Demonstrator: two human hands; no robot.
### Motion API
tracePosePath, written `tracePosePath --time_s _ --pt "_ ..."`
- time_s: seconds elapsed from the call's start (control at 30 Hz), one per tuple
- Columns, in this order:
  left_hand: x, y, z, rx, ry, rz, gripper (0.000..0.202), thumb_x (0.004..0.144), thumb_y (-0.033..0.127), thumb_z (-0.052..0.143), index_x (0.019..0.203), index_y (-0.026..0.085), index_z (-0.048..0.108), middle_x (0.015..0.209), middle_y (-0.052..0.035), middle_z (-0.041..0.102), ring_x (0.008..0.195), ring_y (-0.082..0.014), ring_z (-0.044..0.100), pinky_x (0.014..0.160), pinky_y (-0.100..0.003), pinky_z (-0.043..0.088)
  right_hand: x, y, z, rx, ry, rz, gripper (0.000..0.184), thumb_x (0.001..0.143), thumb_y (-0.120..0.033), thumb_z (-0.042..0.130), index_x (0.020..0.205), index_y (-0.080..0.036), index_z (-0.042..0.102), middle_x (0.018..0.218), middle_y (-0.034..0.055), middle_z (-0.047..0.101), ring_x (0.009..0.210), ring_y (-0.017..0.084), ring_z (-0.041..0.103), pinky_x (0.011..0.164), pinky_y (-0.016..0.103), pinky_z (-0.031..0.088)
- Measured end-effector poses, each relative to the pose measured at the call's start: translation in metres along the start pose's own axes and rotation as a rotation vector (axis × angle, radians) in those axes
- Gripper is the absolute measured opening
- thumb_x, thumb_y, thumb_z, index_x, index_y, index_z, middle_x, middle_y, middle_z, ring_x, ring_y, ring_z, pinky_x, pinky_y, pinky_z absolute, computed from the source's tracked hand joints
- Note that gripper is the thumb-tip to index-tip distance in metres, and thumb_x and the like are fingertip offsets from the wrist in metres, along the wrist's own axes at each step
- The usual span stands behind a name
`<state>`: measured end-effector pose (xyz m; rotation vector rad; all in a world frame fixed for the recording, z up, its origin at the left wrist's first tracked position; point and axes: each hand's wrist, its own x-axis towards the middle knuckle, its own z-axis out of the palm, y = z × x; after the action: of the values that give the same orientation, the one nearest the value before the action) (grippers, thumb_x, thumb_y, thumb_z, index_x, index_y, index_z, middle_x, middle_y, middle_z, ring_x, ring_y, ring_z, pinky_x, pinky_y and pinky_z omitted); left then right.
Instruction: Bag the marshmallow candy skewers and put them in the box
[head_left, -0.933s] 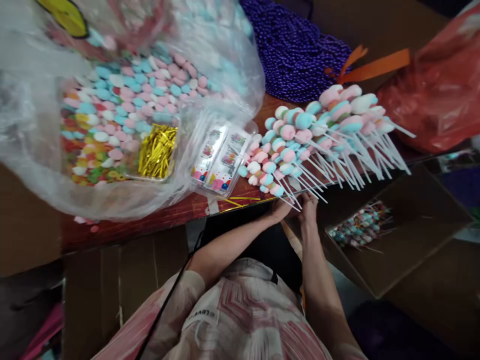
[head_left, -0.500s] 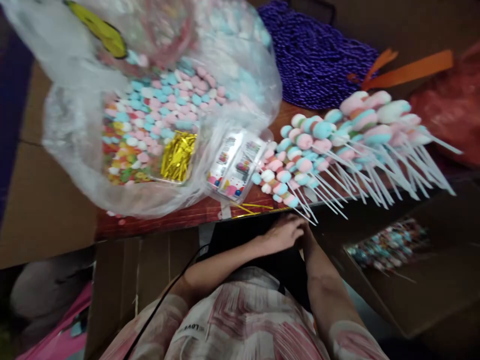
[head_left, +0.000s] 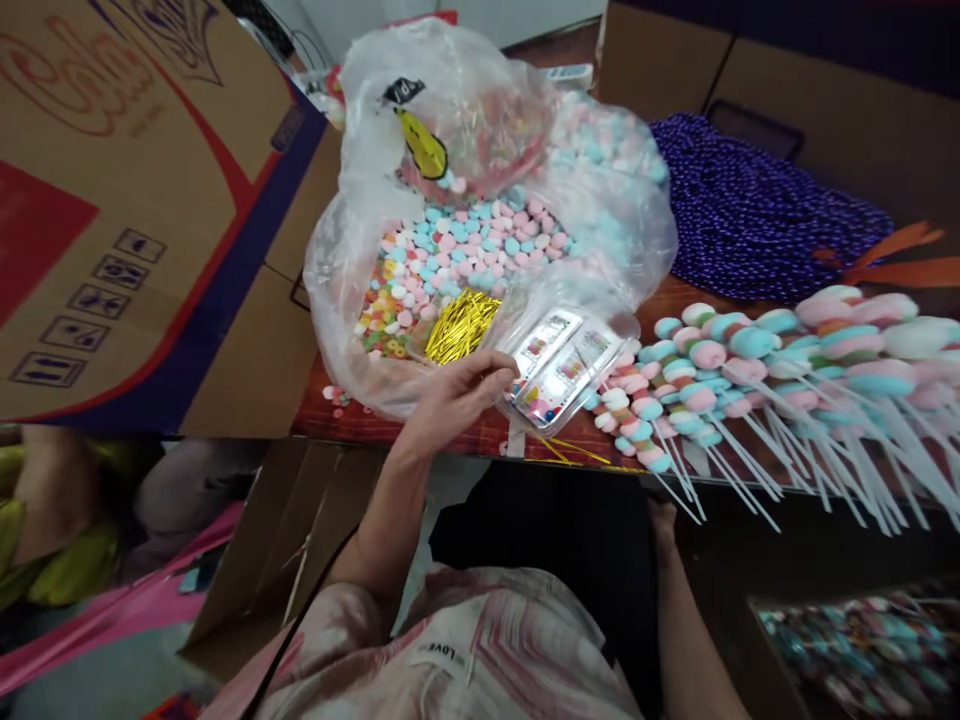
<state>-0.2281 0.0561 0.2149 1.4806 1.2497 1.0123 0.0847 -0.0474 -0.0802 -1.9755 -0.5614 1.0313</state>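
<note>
My left hand (head_left: 461,395) is over the table's front edge, thumb and fingers pressed together at the left end of a clear plastic box of printed labels (head_left: 574,365). What the fingertips hold, if anything, is too small to make out. Gold twist ties (head_left: 463,325) fill a clear tray just behind that hand. My right hand (head_left: 663,525) is low by the table edge, mostly in shadow, its fingers hidden. Marshmallow skewers (head_left: 705,365) with white sticks lie piled to the right of the label box.
A large plastic bag (head_left: 330,270) spreads open with pink, blue and white marshmallows (head_left: 480,235) and gummy candies (head_left: 382,325). Purple cord (head_left: 757,210) lies at back right. A printed carton (head_left: 150,230) stands left. More skewers (head_left: 870,645) lie in a box below right.
My hands were together below the table edge; the left has risen to the label box, and the right has moved right and down. The view has swung left.
</note>
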Motion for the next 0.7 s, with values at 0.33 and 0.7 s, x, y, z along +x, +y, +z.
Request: tracePosePath --time_s 0.33,0.7 --pt "0.038 -0.040 0.052 0.625 -0.001 -0.003 0.006 0.083 0.019 0.069 0.081 0.021 0.063 0.080 -0.0011 0.065 0.075 -0.0177 0.058 0.070 -0.029 0.038 -0.070 -0.010 -0.059 0.155 0.245 -0.002 0.046 0.057 -0.055 0.073 0.082 -0.017 0.067 0.072 0.0049 0.070 0.068 0.021 0.068 0.064 0.035 0.057" --pt "0.022 -0.032 0.043 0.024 0.222 0.006 0.016 0.085 0.031 0.066 0.080 0.020 0.076 0.084 -0.0043 0.075 0.083 -0.0192 0.065 0.075 -0.029 0.045 -0.178 -0.141 -0.044 -0.076 -0.048 -0.410 0.031 0.089 -0.050 0.065 0.096 -0.020 0.073 0.087 0.0049 0.073 0.071 0.017 0.067 0.070 0.031 0.055"
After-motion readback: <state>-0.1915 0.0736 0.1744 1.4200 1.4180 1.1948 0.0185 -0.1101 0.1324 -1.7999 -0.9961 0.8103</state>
